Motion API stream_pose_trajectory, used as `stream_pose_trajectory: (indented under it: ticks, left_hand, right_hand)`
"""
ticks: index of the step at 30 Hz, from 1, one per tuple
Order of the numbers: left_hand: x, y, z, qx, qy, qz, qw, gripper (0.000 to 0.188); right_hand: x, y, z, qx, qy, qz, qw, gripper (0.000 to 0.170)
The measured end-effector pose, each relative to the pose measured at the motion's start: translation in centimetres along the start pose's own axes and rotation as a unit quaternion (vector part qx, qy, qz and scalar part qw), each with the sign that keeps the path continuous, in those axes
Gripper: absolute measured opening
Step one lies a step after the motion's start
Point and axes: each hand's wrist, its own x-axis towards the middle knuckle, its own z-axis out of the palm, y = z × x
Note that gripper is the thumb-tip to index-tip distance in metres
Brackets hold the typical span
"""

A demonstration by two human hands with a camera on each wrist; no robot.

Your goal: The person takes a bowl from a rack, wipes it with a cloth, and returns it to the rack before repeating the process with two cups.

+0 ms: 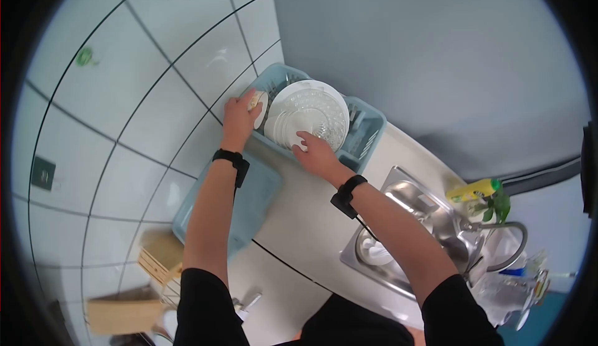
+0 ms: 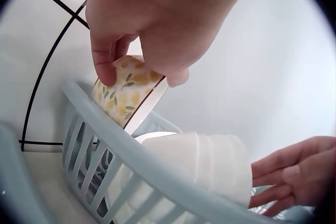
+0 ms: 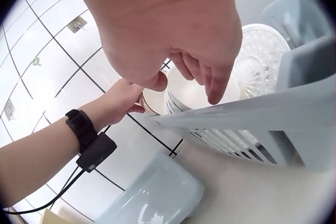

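Note:
My left hand (image 1: 238, 120) pinches a bowl (image 2: 127, 91) with a yellow flower and green leaf pattern and a brown rim line. The bowl is tilted on its side over the left end of a pale blue dish rack (image 2: 105, 121). Beside it in the rack stands a row of nested white bowls (image 2: 207, 163), turned on edge. At the right end of that row is my right hand (image 3: 194, 40), its fingertips at the front bowl and its fingers only slightly bent. Behind the bowls, a clear patterned glass dish (image 3: 261, 61) leans against a larger white plate (image 1: 341, 104).
Tiled wall (image 1: 143, 103) closes off the left side, close to the rack. A pale blue tub or lid (image 1: 261, 181) lies on the counter (image 1: 299, 221) in front. To the right are a steel sink (image 1: 398, 175) with white dishes, a yellow bottle (image 1: 470, 191) and a faucet (image 1: 520, 237).

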Motion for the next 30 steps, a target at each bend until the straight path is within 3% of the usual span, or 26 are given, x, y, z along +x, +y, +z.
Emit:
stream_pose_trajectory:
  ticks: [8, 10, 13, 16, 22, 26, 30]
  left_hand:
    - [0.8, -0.8, 2.1, 0.008, -0.057, 0.061, 0.996, 0.043]
    - [0.5, -0.7, 2.0, 0.003, -0.088, 0.064, 0.994, 0.042]
    - [0.4, -0.6, 2.0, -0.012, -0.079, 0.078, 0.994, 0.041]
    - [0.6, -0.5, 1.9, -0.028, -0.095, 0.093, 0.991, 0.040]
    - [0.3, -0.1, 3.0, -0.077, -0.108, 0.113, 0.985, 0.040]
    - [-0.5, -0.2, 3.5, -0.078, -0.084, 0.101, 0.988, 0.040]
    - [-0.4, 0.3, 3.0, -0.064, -0.135, 0.057, 0.987, 0.043]
  right_hand:
    - [2.4, 0.7, 1.6, -0.021, -0.021, 0.025, 0.999, 0.043]
    - [2.8, 1.1, 2.0, -0.026, -0.082, -0.018, 0.996, 0.036]
    - [2.5, 1.5, 2.6, -0.034, -0.103, -0.023, 0.994, 0.028]
    - [2.3, 1.8, 2.5, -0.009, -0.077, -0.057, 0.995, 0.025]
    - [2.0, 2.2, 1.9, 0.023, -0.083, -0.037, 0.996, 0.023]
    - [1.1, 2.7, 1.1, 0.048, -0.085, -0.031, 0.995, 0.022]
    - [0.8, 3.9, 1.4, 0.092, -0.084, -0.032, 0.992, 0.022]
